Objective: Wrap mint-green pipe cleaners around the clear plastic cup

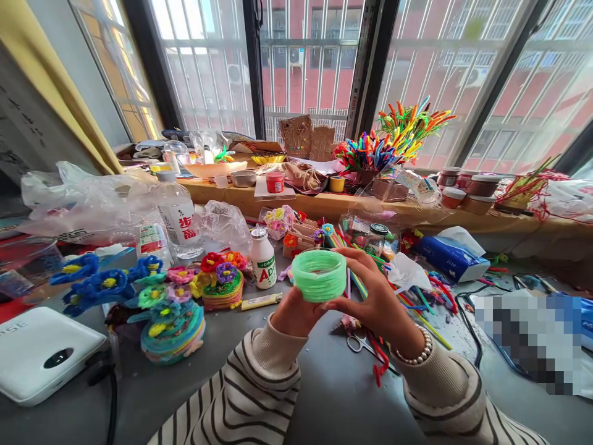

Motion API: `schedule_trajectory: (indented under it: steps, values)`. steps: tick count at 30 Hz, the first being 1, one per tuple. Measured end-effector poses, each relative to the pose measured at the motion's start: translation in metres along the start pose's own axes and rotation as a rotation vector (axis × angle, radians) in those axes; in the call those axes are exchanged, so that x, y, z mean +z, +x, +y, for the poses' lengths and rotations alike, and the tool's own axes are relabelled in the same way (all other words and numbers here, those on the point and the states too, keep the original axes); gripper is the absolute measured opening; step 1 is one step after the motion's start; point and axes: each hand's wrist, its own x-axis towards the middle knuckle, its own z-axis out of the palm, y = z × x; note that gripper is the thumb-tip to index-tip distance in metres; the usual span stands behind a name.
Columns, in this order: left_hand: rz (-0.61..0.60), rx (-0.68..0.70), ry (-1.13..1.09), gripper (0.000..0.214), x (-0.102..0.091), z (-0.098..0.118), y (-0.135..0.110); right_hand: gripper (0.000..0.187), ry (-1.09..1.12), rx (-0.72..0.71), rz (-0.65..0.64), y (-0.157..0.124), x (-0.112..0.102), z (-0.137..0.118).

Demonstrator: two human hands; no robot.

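Both hands hold up a round, open-topped light-green pot (319, 285), its side ringed with bands that look like wound pipe cleaner. My left hand (295, 312) grips it from below and the left, with most fingers hidden. Curled round its right side is my right hand (373, 290), thumb at the lower edge and fingers near the rim. Small scissors (357, 343) lie on the table under my right hand, beside a bent red pipe cleaner (380, 372). A yellow tube (262, 301) and a white drink bottle (262, 258) are to the left.
Pipe-cleaner flower pots (172, 337) and a white power bank (49, 355) occupy the left. A large water bottle (178, 216) stands behind. Loose pipe cleaners, a blue tissue pack (451, 258) and a black cable (466, 315) lie right. The windowsill (208, 194) is crowded.
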Motion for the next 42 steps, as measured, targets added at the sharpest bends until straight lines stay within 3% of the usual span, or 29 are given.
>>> schedule_trajectory:
  steps: [5,12,16,19,26,33,39,42]
  values:
    - [0.019,-0.031,-0.038,0.045,0.008,0.006,0.002,0.055,-0.013,0.029,-0.004,0.0,0.004,0.004]
    - [0.117,-0.136,-0.209,0.065,0.016,0.018,0.002,0.062,-0.113,0.092,-0.158,-0.002,0.01,0.012]
    - [0.217,-0.107,-0.307,0.073,0.025,0.023,0.0,0.079,-0.115,0.104,-0.218,-0.003,0.005,0.019]
    - [0.287,-0.102,-0.315,0.075,0.03,0.024,0.0,0.082,-0.114,0.099,-0.234,-0.002,-0.001,0.022]
    - [0.208,-0.113,-0.318,0.076,0.027,0.024,-0.001,0.068,-0.064,0.088,-0.19,0.0,-0.006,0.017]
    - [0.149,-0.199,-0.321,0.058,0.034,0.022,-0.002,0.021,0.102,0.112,-0.114,0.002,-0.007,0.019]
    - [0.257,-0.189,-0.068,0.022,0.029,0.011,0.0,0.025,0.197,0.159,-0.073,0.004,-0.01,0.021]
    - [0.269,-0.173,0.066,0.023,0.024,0.005,0.001,0.025,0.213,0.175,-0.064,0.003,-0.009,0.016]
